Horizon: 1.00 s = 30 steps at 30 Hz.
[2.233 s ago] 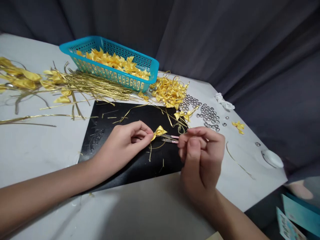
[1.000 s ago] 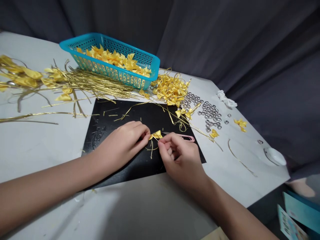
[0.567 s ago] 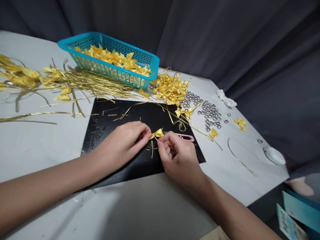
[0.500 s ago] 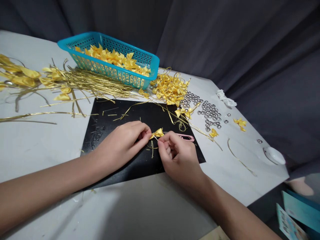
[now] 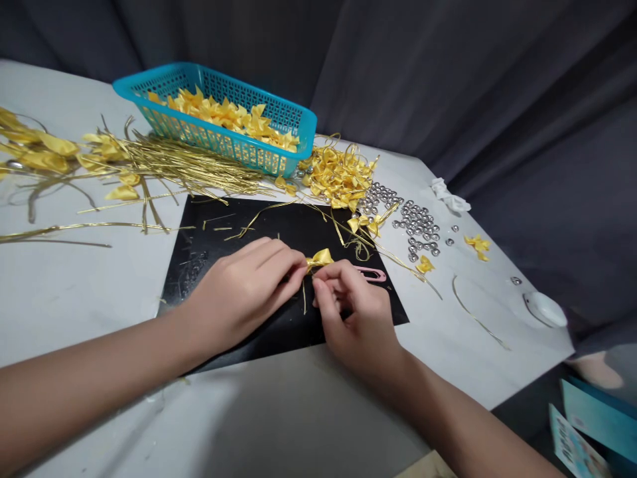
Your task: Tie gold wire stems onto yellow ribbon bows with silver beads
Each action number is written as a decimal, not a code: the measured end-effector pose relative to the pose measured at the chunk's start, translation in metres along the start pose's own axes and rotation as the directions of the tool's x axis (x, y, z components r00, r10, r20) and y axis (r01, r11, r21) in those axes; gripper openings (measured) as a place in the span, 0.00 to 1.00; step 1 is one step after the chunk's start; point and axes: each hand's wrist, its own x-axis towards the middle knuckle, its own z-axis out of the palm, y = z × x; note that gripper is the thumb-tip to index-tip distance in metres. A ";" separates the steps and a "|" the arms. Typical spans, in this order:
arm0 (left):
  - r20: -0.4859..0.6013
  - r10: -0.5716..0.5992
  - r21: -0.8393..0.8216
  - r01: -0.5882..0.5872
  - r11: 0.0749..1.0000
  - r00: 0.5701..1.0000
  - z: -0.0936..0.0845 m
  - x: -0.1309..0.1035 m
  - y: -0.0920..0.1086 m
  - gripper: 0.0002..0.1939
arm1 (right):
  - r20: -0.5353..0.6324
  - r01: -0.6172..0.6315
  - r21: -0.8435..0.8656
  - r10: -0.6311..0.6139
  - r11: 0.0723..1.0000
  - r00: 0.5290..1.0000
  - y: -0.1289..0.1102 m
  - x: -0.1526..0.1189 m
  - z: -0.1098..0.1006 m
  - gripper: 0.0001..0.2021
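In the head view, the left hand [image 5: 243, 284] is pinching a yellow bow [image 5: 322, 257] over the black mat [image 5: 279, 335]. The right hand [image 5: 357, 305] is curling just beside the bow; whether it is gripping anything, I cannot tell. A pink handle [image 5: 381, 275] is lying partly behind that hand.

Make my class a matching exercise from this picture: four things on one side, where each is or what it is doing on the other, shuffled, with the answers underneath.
Column one
1. Turquoise basket
2. Pink looped handle
3. Left hand
4. Silver-coloured beads

Column two
A. Pinching one end of a yellow bow
B. Lying loose in clusters on the white table
C. With many yellow bows inside
D. On the black mat, close to the right hand

Right pairs: 1-C, 2-D, 3-A, 4-B
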 end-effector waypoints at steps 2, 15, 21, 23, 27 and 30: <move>-0.069 0.087 0.091 -0.080 0.993 0.994 -0.001 -0.002 0.003 0.05 | -0.026 0.032 0.041 -0.031 0.999 0.999 -0.002 -0.003 0.000 0.03; -0.180 0.077 -0.048 -0.087 0.995 0.981 -0.013 -0.003 0.010 0.02 | -0.151 0.200 0.124 -0.181 0.972 0.972 -0.003 -0.008 0.002 0.08; -0.199 0.061 -0.046 -0.072 0.996 0.978 -0.011 -0.001 0.011 0.02 | -0.094 0.152 0.186 -0.136 0.971 0.986 -0.004 -0.008 0.002 0.07; -0.194 0.069 -0.039 -0.078 0.996 0.978 -0.009 -0.002 0.010 0.03 | -0.091 0.141 0.185 -0.126 0.973 0.988 -0.005 -0.008 0.001 0.06; -0.182 0.057 -0.012 -0.060 0.998 0.982 -0.007 -0.004 0.008 0.04 | -0.121 0.134 0.130 -0.118 0.982 0.986 -0.007 -0.009 0.000 0.06; -0.176 0.017 -0.019 -0.021 1.000 0.984 -0.006 -0.004 0.009 0.04 | -0.117 0.125 0.117 -0.111 0.985 0.987 -0.008 -0.009 0.000 0.05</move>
